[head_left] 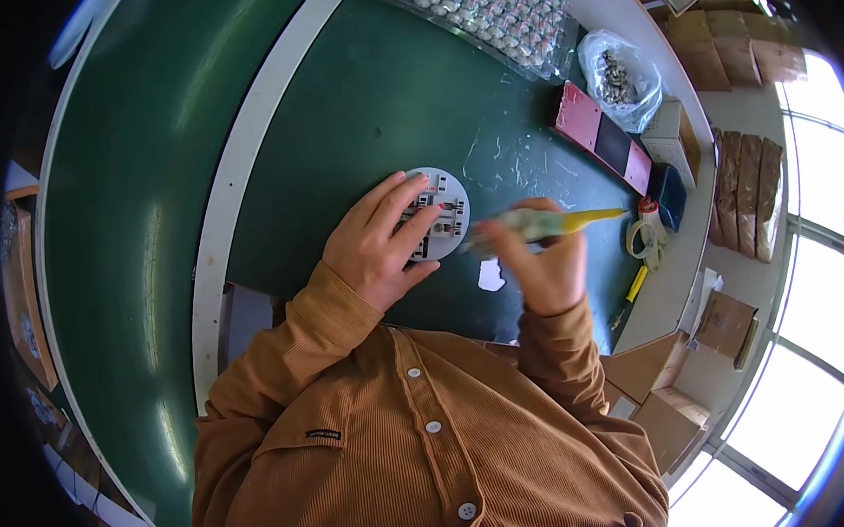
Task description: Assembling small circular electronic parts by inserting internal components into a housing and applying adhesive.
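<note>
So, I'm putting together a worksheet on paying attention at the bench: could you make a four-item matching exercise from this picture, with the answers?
Things:
1. Round pale disc
2. Right hand
3. Clear plastic bag
4. Long block

Place, colour or state:
A. Gripping a motion-blurred tool with a yellow end
B. Pinkish red with a dark middle
C. Partly covered by the left hand
D. Holding a heap of small parts

Pairs: 1-C, 2-A, 3-D, 4-B
</note>
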`<state>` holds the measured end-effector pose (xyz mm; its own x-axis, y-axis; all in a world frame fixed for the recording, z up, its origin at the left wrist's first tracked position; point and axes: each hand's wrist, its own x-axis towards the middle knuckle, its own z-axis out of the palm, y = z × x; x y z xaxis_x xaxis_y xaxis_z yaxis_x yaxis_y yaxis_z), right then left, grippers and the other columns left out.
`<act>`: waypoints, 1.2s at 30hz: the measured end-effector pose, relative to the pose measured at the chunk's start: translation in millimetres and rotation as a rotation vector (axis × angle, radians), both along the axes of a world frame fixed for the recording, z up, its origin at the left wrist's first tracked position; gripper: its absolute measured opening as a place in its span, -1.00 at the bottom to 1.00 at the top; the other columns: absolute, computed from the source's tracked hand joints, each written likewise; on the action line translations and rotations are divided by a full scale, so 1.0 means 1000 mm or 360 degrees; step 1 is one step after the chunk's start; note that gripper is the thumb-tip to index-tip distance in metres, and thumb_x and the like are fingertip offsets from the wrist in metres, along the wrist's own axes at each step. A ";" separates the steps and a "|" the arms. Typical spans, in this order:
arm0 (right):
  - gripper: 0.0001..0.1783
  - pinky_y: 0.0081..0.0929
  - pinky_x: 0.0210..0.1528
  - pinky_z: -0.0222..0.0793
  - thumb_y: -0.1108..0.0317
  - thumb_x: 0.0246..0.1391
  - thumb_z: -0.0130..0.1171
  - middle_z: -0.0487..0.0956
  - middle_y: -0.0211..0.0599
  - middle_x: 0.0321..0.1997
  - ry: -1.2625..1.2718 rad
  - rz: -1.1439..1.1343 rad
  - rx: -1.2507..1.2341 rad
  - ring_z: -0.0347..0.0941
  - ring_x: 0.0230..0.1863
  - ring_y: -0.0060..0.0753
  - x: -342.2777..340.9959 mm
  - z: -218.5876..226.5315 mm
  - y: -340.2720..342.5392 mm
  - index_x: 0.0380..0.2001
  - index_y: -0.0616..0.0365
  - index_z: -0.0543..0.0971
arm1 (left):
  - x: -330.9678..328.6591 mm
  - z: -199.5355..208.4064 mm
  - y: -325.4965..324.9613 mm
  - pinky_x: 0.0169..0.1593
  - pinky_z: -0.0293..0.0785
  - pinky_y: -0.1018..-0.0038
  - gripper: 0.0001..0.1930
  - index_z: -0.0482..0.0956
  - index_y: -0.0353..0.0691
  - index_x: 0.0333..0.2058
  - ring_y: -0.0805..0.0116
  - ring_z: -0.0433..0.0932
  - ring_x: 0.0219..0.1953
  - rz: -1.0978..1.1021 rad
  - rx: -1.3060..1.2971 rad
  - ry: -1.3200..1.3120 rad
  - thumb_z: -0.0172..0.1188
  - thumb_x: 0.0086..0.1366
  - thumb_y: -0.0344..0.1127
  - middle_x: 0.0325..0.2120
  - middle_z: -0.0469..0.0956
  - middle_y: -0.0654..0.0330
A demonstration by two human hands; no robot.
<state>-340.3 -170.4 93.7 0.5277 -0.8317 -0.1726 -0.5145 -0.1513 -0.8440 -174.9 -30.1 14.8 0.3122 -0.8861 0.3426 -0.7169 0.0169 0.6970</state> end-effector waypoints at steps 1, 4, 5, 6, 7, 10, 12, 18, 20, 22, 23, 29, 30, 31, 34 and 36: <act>-0.73 -0.55 -0.35 0.53 0.39 0.15 0.46 0.74 -0.31 -0.41 -0.0068 -0.0190 -0.0001 0.58 -0.48 -0.50 -0.016 -0.002 -0.012 -0.17 0.33 0.66 | -0.001 0.000 0.000 0.36 0.51 0.19 -0.34 0.68 -0.19 0.09 0.01 0.51 0.32 0.0018 -0.0017 0.0018 0.59 -0.10 -0.40 0.28 0.52 0.10; -0.64 -0.45 -0.24 0.58 0.37 0.16 0.44 0.74 -0.24 -0.35 0.1409 0.0084 -0.0129 0.57 -0.45 -0.36 -0.036 0.019 -0.058 -0.05 0.37 0.65 | -0.001 -0.001 0.001 0.34 0.51 0.19 -0.33 0.68 -0.21 0.10 0.01 0.51 0.31 0.0007 -0.0118 0.0084 0.61 -0.09 -0.40 0.29 0.50 0.06; -0.64 -0.45 -0.24 0.58 0.37 0.16 0.44 0.74 -0.24 -0.35 0.1387 0.0061 -0.0114 0.57 -0.45 -0.36 -0.040 0.019 -0.056 -0.05 0.37 0.65 | 0.000 0.002 -0.001 0.34 0.51 0.19 -0.33 0.68 -0.21 0.10 0.01 0.51 0.31 -0.0020 -0.0113 0.0063 0.61 -0.09 -0.40 0.29 0.50 0.06; -0.63 -0.44 -0.20 0.58 0.35 0.17 0.42 0.74 -0.21 -0.31 0.1135 0.0011 -0.0316 0.58 -0.40 -0.35 -0.046 0.019 -0.052 -0.03 0.38 0.65 | 0.000 0.005 -0.001 0.34 0.51 0.19 -0.33 0.68 -0.22 0.10 0.01 0.51 0.30 -0.0042 -0.0119 0.0132 0.62 -0.09 -0.40 0.29 0.50 0.05; -0.61 -0.43 -0.16 0.58 0.34 0.19 0.41 0.74 -0.18 -0.27 0.0872 -0.0027 -0.0514 0.58 -0.36 -0.34 -0.052 0.018 -0.047 0.00 0.38 0.65 | 0.001 0.008 0.000 0.33 0.52 0.18 -0.33 0.68 -0.22 0.10 0.01 0.51 0.30 -0.0049 -0.0118 0.0193 0.62 -0.08 -0.40 0.29 0.49 0.04; -0.52 -0.39 0.07 0.52 0.24 0.31 0.32 0.69 -0.06 -0.01 -0.0108 -0.0213 -0.0343 0.58 -0.05 -0.30 -0.050 0.023 -0.015 0.17 0.33 0.61 | 0.001 0.016 0.003 0.31 0.52 0.18 -0.34 0.68 -0.23 0.09 0.01 0.51 0.29 -0.0058 -0.0113 0.0290 0.62 -0.07 -0.40 0.29 0.49 0.02; -0.24 -0.26 0.14 0.51 -0.16 0.50 0.02 0.61 0.01 0.20 -0.0734 -0.0004 0.0623 0.58 0.08 -0.18 -0.041 -0.011 -0.003 0.45 0.23 0.34 | -0.008 0.029 0.000 0.31 0.51 0.18 -0.35 0.68 -0.24 0.09 0.00 0.49 0.30 -0.0090 -0.0191 0.0308 0.63 -0.06 -0.39 0.30 0.47 0.01; -0.01 0.07 0.34 0.45 -0.41 0.43 -0.13 0.42 0.16 0.46 -0.1936 0.0243 0.2169 0.51 0.32 0.11 0.031 -0.078 0.002 0.60 0.12 0.12 | -0.008 0.060 -0.016 0.19 0.58 0.26 -0.45 0.71 -0.26 0.03 0.07 0.57 0.15 0.0099 -0.0221 -0.0113 0.60 -0.01 -0.42 0.18 0.56 0.02; 0.00 0.09 0.37 0.43 -0.42 0.41 -0.09 0.40 0.18 0.48 -0.2154 0.0446 0.2369 0.50 0.34 0.15 0.040 -0.086 -0.002 0.60 0.11 0.14 | -0.004 0.063 -0.016 0.15 0.60 0.29 -0.48 0.71 -0.27 0.01 0.10 0.60 0.10 0.0194 -0.0201 -0.0282 0.59 0.01 -0.43 0.13 0.60 0.03; 0.01 0.11 0.42 0.39 -0.38 0.37 -0.03 0.41 0.19 0.47 -0.1937 0.0448 0.1982 0.48 0.37 0.18 0.047 -0.087 -0.001 0.60 0.12 0.12 | -0.008 0.065 -0.004 0.03 0.61 0.34 -0.56 0.72 -0.29 -0.04 0.17 0.62 -0.06 0.0285 -0.0014 0.0228 0.56 0.06 -0.47 -0.01 0.65 0.07; 0.02 0.11 0.45 0.36 -0.37 0.35 0.00 0.41 0.19 0.46 -0.1830 0.0439 0.1787 0.47 0.38 0.19 0.050 -0.087 0.000 0.60 0.12 0.12 | -0.010 0.067 0.001 -0.03 0.61 0.36 -0.60 0.72 -0.30 -0.06 0.21 0.63 -0.14 0.0329 0.0079 0.0487 0.54 0.08 -0.49 -0.07 0.68 0.09; 0.02 0.10 0.48 0.33 -0.23 0.29 0.09 0.42 0.22 0.44 -0.1695 0.0545 0.1407 0.44 0.41 0.21 0.051 -0.096 0.000 0.60 0.16 0.10 | -0.027 0.051 -0.017 -0.31 0.52 0.47 -0.79 0.72 -0.28 -0.19 0.35 0.56 -0.40 0.0350 0.0072 0.0322 0.48 0.19 -0.54 -0.34 0.67 0.22; 0.02 0.10 0.48 0.33 -0.23 0.29 0.09 0.42 0.22 0.44 -0.1710 0.0527 0.1411 0.44 0.41 0.21 0.049 -0.097 -0.001 0.60 0.16 0.10 | -0.028 0.048 -0.019 -0.31 0.52 0.47 -0.79 0.72 -0.28 -0.19 0.35 0.56 -0.40 0.0337 0.0088 0.0314 0.48 0.19 -0.54 -0.34 0.67 0.22; 0.02 0.10 0.47 0.33 -0.21 0.29 0.09 0.42 0.22 0.44 -0.1719 0.0521 0.1409 0.43 0.42 0.22 0.048 -0.098 -0.002 0.60 0.17 0.09 | -0.029 0.047 -0.022 -0.29 0.53 0.44 -0.78 0.72 -0.29 -0.19 0.33 0.56 -0.40 0.0308 0.0044 0.0162 0.48 0.18 -0.55 -0.34 0.67 0.21; 0.00 0.11 0.47 0.33 -0.16 0.30 0.09 0.42 0.21 0.44 -0.1743 0.0508 0.1390 0.42 0.43 0.23 0.046 -0.099 -0.005 0.61 0.18 0.08 | -0.028 0.045 -0.030 -0.22 0.56 0.38 -0.76 0.74 -0.31 -0.18 0.27 0.57 -0.38 0.0211 -0.0107 -0.0291 0.49 0.15 -0.57 -0.31 0.67 0.18; 0.00 0.11 0.47 0.33 -0.16 0.30 0.09 0.42 0.22 0.44 -0.1757 0.0458 0.1421 0.42 0.43 0.23 0.044 -0.100 -0.004 0.61 0.19 0.08 | -0.020 0.045 -0.035 -0.22 0.56 0.38 -0.76 0.74 -0.31 -0.18 0.27 0.57 -0.37 0.0104 -0.0114 -0.0378 0.50 0.14 -0.57 -0.31 0.68 0.19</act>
<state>-296.5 -174.0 -6.0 0.8595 -0.5102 0.0307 0.4054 0.6439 -0.6489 -194.8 -65.3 59.4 0.2712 -0.8376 0.4742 -0.8615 0.0084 0.5077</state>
